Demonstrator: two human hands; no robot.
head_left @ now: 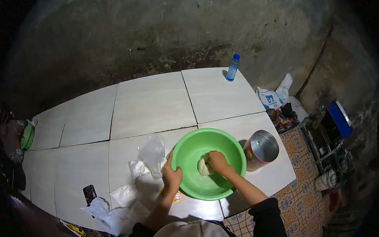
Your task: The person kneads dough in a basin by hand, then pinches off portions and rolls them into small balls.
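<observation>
A wide green plastic basin point(183, 177) stands near the front edge of the tiled table. On its floor lies a small pale lump of dough point(204, 167). My left hand point(171, 176) holds the basin's left rim, its fingers partly hidden by the wall. Inside the basin, my right hand point(218, 161) is closed, its knuckles pressed against the right side of the dough. Just left of the basin sit clear plastic bags point(152, 152) with white contents. A small orange-yellow packet point(178, 196) lies partly under my left forearm.
Right of the basin stands an open tin point(261, 150). At the back is a blue-capped water bottle point(232, 67). White plastic bags point(115, 214) and a dark phone point(89, 194) lie at front left. Beyond the table's right edge are a metal stand point(322, 144) and a bucket point(326, 180).
</observation>
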